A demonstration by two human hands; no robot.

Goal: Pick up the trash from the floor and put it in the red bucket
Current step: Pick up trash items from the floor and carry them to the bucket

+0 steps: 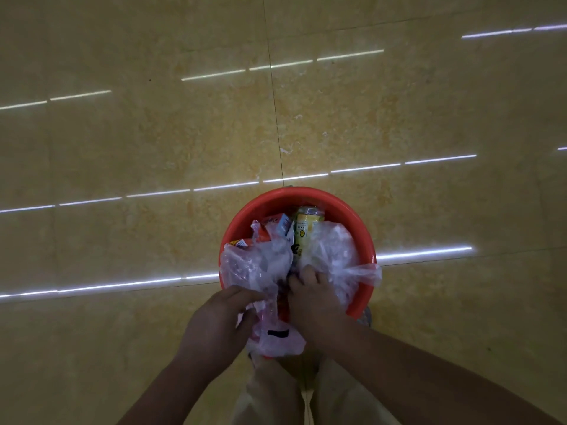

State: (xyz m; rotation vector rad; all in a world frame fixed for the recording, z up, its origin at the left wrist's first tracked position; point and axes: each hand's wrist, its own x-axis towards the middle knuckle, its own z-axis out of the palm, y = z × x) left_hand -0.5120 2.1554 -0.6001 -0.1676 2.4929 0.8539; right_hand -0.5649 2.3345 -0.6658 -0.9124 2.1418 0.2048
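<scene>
A red bucket (273, 200) stands on the tiled floor in front of my legs, filled with trash. Crumpled clear plastic bags (254, 265) lie on top, with a yellow can (306, 223) and coloured wrappers (270, 228) behind them. My left hand (221, 317) grips a thin pinkish plastic bag (276, 335) at the bucket's near rim. Over the near right part of the bucket, my right hand (316, 302) presses down into the clear plastic, its fingertips buried among the bags.
Glossy yellow floor tiles (153, 133) surround the bucket, crossed by bright light reflections and dark grout lines. My beige trousers (285, 394) show below the bucket. No loose trash shows on the visible floor.
</scene>
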